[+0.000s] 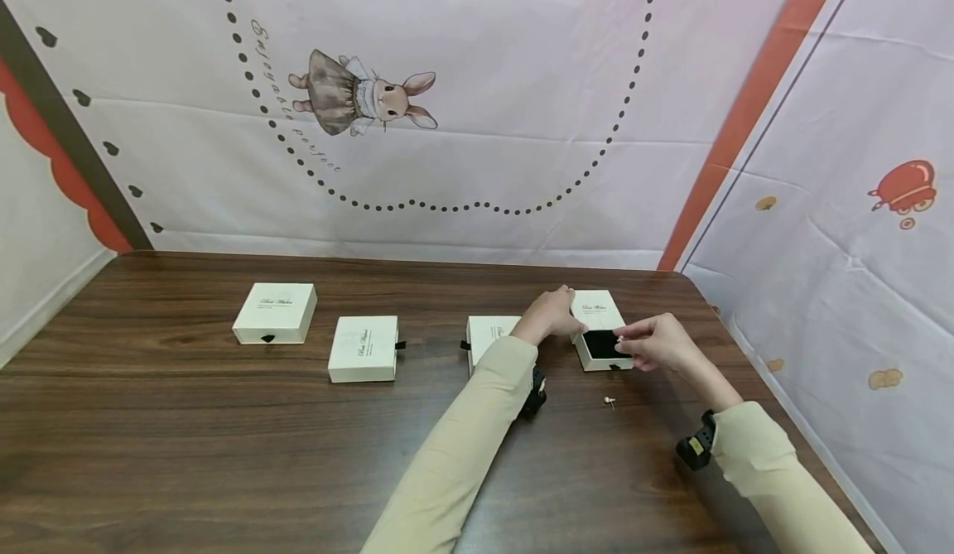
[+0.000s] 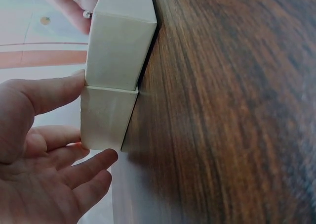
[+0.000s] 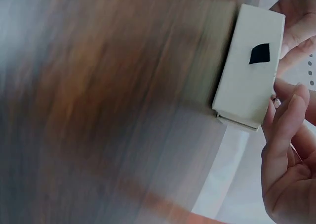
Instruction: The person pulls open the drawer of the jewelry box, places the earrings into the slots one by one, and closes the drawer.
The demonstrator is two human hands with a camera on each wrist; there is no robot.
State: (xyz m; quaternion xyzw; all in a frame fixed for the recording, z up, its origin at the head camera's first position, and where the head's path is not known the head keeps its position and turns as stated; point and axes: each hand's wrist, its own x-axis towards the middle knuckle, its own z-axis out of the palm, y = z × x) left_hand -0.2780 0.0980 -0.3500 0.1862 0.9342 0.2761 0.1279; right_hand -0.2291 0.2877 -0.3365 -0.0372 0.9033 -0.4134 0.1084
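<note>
A small white drawer-style box [image 1: 596, 310] stands at the right of the table, its drawer pulled out toward me to bare a black lining [image 1: 600, 344]. My left hand [image 1: 547, 315] holds the box's cover from the left, with thumb and fingers around its edges in the left wrist view. Over the front of the drawer, my right hand [image 1: 659, 341] pinches a small shiny earring [image 3: 275, 101] between thumb and fingertips. Most of that earring is hidden by the fingers. Another earring [image 1: 609, 402], with a pearl-like head, lies on the table in front of the box.
Two closed white boxes [image 1: 279, 310] [image 1: 363, 347] with black pull tabs sit on the left part of the brown wooden table [image 1: 224, 455]. My left forearm partly covers another white box [image 1: 488, 334]. Printed cloth [image 1: 484, 107] hangs behind the table.
</note>
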